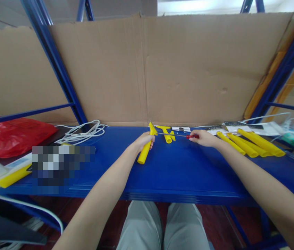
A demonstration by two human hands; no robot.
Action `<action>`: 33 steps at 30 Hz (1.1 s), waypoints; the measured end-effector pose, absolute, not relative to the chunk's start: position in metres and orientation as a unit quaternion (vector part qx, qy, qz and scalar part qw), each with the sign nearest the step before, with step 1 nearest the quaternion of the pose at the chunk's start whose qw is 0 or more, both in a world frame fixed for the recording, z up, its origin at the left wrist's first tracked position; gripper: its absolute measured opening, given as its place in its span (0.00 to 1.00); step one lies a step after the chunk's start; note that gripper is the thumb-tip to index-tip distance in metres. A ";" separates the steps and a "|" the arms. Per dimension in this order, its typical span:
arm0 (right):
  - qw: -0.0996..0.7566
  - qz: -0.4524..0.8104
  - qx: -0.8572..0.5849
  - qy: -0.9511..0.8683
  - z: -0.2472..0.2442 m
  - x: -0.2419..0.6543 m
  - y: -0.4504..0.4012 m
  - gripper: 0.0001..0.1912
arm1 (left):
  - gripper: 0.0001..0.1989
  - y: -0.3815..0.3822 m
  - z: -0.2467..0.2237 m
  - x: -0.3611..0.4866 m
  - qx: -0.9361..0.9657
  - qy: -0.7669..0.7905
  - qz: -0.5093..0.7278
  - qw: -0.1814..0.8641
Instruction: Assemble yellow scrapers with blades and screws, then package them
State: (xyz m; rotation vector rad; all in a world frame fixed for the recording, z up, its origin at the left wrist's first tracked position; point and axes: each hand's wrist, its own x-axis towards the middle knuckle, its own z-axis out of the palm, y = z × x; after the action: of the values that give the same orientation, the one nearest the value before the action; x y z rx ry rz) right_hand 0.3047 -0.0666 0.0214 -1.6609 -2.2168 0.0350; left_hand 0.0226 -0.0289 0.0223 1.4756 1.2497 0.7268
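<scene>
My left hand (146,139) is closed around a yellow plastic handle (143,155), which stands tilted with its narrower head up. In my right hand (201,137) is a screwdriver (192,136) with a red grip. Its long metal shaft points left, and the tip meets the head of the yellow handle beside my left fingers. Just behind the shaft lies another yellow piece (168,139) with a T-shaped top, and a small yellow part (173,135) sits against it. The exact contact at the screwdriver's tip is too small to make out.
Several yellow tubes (249,144) lie at the right of the blue table (178,170). A coiled white cable (92,133) and a red plastic bag (16,135) are at the left. Cardboard (188,69) walls the back, between blue posts (60,66).
</scene>
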 end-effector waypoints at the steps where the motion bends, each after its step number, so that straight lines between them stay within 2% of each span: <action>1: 0.188 0.010 -0.583 -0.790 0.021 0.305 -0.067 0.09 | 0.10 -0.029 0.023 0.023 0.613 0.521 0.303 0.510; 5: 0.193 -0.034 -0.560 -0.805 0.023 0.303 -0.070 0.10 | 0.10 -0.030 0.024 0.023 0.614 0.528 0.306 0.500; 13: 0.134 -0.204 -0.551 -0.798 0.026 0.295 -0.078 0.12 | 0.08 -0.027 0.022 0.022 0.613 0.535 0.319 0.487; 18: 0.145 -0.272 -0.507 -0.805 0.026 0.299 -0.074 0.11 | 0.08 -0.027 0.022 0.022 0.615 0.534 0.313 0.489; 22: 0.144 -0.292 -0.497 -0.805 0.025 0.303 -0.072 0.10 | 0.09 -0.028 0.021 0.024 0.621 0.529 0.306 0.491; 26: 0.117 -0.289 -0.561 -0.767 0.025 0.300 -0.076 0.10 | 0.10 -0.029 0.021 0.025 0.627 0.522 0.301 0.494; 29: 0.092 -0.269 -0.604 -0.745 0.025 0.295 -0.079 0.11 | 0.10 -0.031 0.022 0.026 0.628 0.522 0.304 0.490; 33: 0.102 -0.255 -0.613 -0.741 0.026 0.291 -0.079 0.18 | 0.09 -0.033 0.025 0.026 0.622 0.521 0.313 0.493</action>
State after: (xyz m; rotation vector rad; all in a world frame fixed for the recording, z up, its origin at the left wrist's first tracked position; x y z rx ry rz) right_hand 0.2909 -0.0788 0.0261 -1.8107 -2.1873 -0.7530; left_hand 0.0265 -0.0333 0.0250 1.5084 1.2647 0.7594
